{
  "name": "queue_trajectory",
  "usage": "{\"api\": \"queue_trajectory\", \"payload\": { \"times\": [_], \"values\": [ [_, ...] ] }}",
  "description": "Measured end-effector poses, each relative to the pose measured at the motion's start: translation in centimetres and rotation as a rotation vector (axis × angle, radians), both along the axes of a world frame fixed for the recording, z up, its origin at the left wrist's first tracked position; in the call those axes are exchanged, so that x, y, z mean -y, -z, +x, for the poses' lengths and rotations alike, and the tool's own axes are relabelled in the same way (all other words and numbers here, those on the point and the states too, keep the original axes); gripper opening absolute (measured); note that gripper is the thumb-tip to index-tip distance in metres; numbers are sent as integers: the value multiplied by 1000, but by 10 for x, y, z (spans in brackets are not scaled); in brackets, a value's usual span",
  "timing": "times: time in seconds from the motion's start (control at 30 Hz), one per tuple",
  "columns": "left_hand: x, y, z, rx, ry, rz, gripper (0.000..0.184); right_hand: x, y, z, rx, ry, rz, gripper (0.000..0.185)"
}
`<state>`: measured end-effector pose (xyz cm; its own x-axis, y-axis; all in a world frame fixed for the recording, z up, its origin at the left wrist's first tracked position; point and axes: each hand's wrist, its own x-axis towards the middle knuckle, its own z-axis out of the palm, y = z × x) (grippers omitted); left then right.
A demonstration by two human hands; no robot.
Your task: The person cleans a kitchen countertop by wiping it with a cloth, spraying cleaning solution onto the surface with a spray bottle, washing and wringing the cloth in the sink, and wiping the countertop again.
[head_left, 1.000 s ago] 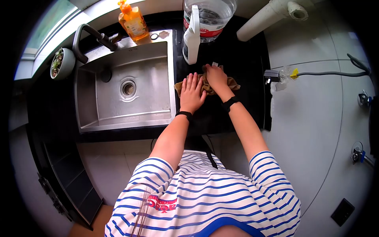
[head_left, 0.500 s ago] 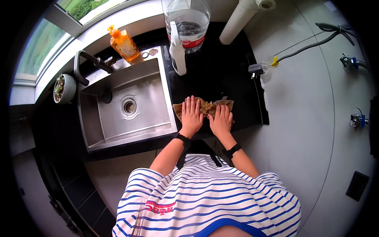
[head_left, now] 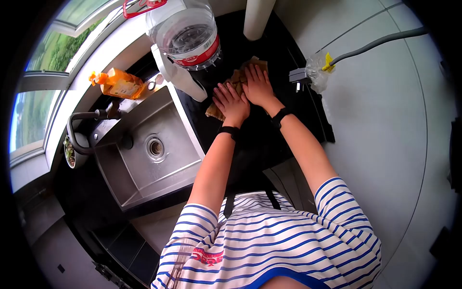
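Observation:
On the black countertop, a brown, crumpled cloth lies under both of my hands. My left hand presses on its near left part, palm down with the fingers stretched out. Farther forward and to the right, my right hand rests flat on the other end, fingers also extended. The two hands are close together, thumbs near each other. Parts of the cloth stick out beyond the fingertips and to the left; the rest is hidden under the palms.
Left of my hands is a steel sink with a dark faucet. A large clear plastic bottle and a white elongated item stand ahead. An orange pump bottle is behind the sink. A plug hangs by the counter's right edge.
Both hands have moved forward across the counter with the cloth beneath them, away from my body. The right hand is now farther forward than the left. The view has turned and shifted.

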<state>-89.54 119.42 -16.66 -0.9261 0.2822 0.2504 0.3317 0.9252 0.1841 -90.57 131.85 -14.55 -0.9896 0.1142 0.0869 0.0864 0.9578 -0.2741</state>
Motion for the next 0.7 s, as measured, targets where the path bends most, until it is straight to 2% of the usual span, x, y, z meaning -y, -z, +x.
{"api": "queue_trajectory", "payload": {
  "times": [0.03, 0.23, 0.37, 0.43, 0.5, 0.7],
  "values": [
    [-7, 2, -6, 54, -69, 12, 72, -2, 1, -12, -11, 7, 7, 63],
    [-19, -5, -39, 349, -81, -12, 78, -9, -2, -32, -19, 48, -41, 63],
    [-13, -7, -36, 284, -61, -59, 75, -19, -2, -15, -43, 58, -39, 59],
    [-5, -4, -29, 57, 154, -113, 72, -30, -6, 5, -52, 79, -35, 58],
    [-7, -5, -11, -32, 265, -97, 69, -42, -14, 34, 40, 97, -63, 55],
    [-25, -27, 76, 82, 501, -29, 70, -48, -15, 152, 10, 267, 20, 53]
  ]
}}
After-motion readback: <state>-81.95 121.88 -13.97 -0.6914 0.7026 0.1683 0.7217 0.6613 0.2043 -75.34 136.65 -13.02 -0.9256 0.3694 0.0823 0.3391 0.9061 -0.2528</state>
